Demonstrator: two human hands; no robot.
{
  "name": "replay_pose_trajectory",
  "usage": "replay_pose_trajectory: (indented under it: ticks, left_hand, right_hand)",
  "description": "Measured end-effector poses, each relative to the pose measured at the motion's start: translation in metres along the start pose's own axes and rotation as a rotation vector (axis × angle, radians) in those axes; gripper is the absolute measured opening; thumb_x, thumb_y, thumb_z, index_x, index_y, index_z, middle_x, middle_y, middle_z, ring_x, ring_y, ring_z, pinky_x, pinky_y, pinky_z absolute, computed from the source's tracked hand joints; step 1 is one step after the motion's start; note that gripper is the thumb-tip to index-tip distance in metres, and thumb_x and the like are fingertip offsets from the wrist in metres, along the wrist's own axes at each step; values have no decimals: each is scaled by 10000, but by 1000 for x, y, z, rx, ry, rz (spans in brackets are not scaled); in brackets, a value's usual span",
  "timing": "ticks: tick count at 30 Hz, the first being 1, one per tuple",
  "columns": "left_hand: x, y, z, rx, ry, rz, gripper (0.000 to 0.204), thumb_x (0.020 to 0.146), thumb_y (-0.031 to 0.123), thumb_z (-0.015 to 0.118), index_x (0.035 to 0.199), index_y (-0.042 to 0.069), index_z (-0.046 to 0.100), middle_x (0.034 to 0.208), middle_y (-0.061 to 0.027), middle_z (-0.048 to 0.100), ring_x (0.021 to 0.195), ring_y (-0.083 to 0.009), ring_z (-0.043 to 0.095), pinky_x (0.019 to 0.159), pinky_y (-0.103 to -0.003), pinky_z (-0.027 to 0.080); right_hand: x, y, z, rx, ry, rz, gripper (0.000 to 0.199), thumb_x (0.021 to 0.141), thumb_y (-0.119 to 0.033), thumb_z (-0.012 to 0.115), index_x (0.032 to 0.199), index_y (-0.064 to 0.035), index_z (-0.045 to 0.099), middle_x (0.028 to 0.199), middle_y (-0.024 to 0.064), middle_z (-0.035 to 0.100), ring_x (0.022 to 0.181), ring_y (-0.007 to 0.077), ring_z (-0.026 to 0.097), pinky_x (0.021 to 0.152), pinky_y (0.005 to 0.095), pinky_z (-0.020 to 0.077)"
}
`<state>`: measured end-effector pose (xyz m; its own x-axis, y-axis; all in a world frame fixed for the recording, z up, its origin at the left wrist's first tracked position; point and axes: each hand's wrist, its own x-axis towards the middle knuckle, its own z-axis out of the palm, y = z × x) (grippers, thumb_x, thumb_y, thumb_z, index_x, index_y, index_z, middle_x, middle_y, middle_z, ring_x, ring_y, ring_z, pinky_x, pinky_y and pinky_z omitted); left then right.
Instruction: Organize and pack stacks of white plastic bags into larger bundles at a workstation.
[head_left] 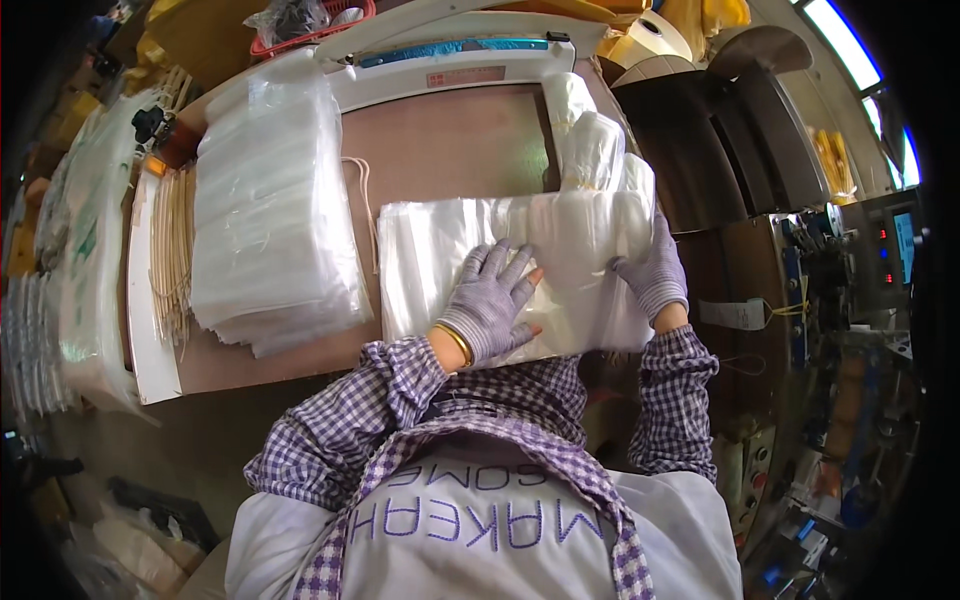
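A stack of clear plastic bags lies across the near right part of the brown work surface. My left hand, in a thin lilac glove with bare thumb and index tips, rests flat on it with fingers spread. At the stack's right edge is my right hand, gloved alike. Its thumb lies on top of the bags while its fingers run along the side edge, partly hidden, gripping that edge. Several rolled or bundled clear bags sit just beyond, partly under the stack's far edge.
To the left stands a tall pile of clear bags beside a bundle of tan ties. A white machine frame with a blue strip borders the surface's far side. Dark curved metal covers rise at the right, near a control panel.
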<state>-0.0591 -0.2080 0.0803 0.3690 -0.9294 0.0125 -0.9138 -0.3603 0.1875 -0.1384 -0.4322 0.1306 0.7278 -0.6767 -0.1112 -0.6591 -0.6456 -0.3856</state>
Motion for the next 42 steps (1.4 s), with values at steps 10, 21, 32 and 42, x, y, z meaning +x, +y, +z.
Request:
replay_pose_trajectory:
  ticks: [10, 21, 32, 42]
  left_hand:
    - [-59, 44, -27, -1040, -4, 244, 386, 793, 295, 590, 1096, 64, 533, 1009, -142, 575, 889, -276, 572, 734, -338, 477]
    - [-91, 27, 53, -2954, 274, -672, 715, 716, 400, 671, 1256, 71, 335, 1239, -116, 430, 1144, -246, 397, 991, -393, 303]
    - [-87, 48, 54, -2726, 249, -658, 504, 734, 356, 653, 1119, 65, 507, 1052, -110, 576, 970, -238, 538, 863, -400, 425]
    - [-72, -18, -27, -2027, 735, -495, 248, 741, 267, 668, 813, 37, 608, 766, 5, 546, 740, -96, 467, 693, -232, 381]
  right_hand:
    - [18, 31, 32, 478, 28, -112, 269, 686, -53, 596, 944, 19, 573, 778, 68, 614, 675, 137, 561, 596, 250, 454]
    - [-50, -5, -8, 1136, -439, -68, 516, 698, -162, 533, 1166, 16, 412, 1035, 85, 515, 905, 166, 501, 769, 287, 422]
    - [-108, 32, -39, 960, -134, -747, 334, 736, -16, 536, 1067, 7, 505, 925, 165, 523, 809, 269, 522, 672, 353, 460]
    - [-139, -18, -89, 1197, -12, -459, 710, 715, -270, 683, 1270, 8, 339, 1172, 165, 458, 985, 251, 488, 819, 354, 420]
